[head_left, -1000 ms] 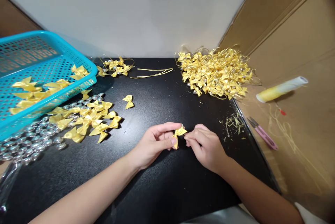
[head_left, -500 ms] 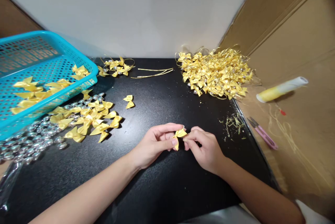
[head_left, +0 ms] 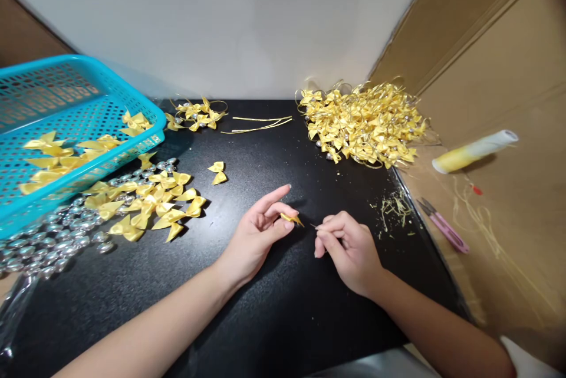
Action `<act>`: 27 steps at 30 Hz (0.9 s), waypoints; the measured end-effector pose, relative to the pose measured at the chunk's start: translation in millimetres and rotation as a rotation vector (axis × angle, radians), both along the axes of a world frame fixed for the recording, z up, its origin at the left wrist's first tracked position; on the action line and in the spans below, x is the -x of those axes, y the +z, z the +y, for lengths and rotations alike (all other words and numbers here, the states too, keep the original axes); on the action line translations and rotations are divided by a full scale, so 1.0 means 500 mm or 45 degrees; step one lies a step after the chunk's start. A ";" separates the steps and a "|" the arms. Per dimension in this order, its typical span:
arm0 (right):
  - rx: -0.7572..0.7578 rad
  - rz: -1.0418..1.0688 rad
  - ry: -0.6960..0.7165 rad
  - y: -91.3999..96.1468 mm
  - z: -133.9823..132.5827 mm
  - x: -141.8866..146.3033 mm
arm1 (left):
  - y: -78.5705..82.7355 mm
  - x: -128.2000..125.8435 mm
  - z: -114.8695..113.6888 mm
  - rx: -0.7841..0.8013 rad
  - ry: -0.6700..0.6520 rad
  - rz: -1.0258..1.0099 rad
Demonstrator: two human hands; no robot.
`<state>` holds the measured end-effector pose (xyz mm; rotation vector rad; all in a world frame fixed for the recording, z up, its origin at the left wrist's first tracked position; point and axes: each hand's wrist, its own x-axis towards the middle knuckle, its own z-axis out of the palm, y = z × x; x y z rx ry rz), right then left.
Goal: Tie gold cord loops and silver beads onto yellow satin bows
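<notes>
My left hand (head_left: 252, 239) pinches a yellow ribbon bow (head_left: 290, 219) between thumb and a bent finger, and its index finger sticks out above. The bow is turned nearly edge-on, with one pointed tail toward the right. A short gap away, my right hand (head_left: 347, 248) has its thumb and index finger closed on a thin needle (head_left: 313, 226); only its fine tip shows, pointing left at the bow. Farther back on the black table (head_left: 247, 307) lies a single yellow bow (head_left: 218, 172). More yellow bows (head_left: 154, 201) are heaped to the left.
A turquoise basket (head_left: 132, 145) with bows stands at left, beside silvery beads (head_left: 57, 236). Finished-looking bows with cords form a pile (head_left: 367, 121) at back right. Gold cords (head_left: 260, 125) lie at the back. At right are pink-handled thread snips (head_left: 446, 232), a thread cone (head_left: 475, 151) and thread scraps (head_left: 395, 210).
My hands have moved apart, and the needle tip now shows clear of the bow. My left index finger has lifted and straightened, and the bow has turned edge-on.
</notes>
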<state>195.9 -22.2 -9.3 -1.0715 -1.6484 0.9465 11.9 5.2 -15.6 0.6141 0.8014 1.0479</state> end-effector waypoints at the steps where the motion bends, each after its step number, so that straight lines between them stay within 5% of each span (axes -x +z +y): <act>1: 0.017 0.004 0.009 0.000 -0.001 0.001 | -0.001 0.000 0.000 -0.016 0.009 0.029; 9: 0.107 0.006 0.027 0.003 -0.005 0.008 | 0.004 -0.007 0.000 -0.124 0.090 0.112; 19: 0.109 0.052 -0.012 -0.007 -0.005 0.004 | 0.008 0.007 -0.002 -0.149 -0.177 0.038; 27: 0.100 0.029 0.010 0.002 -0.004 0.007 | 0.006 0.006 0.004 0.091 -0.121 0.037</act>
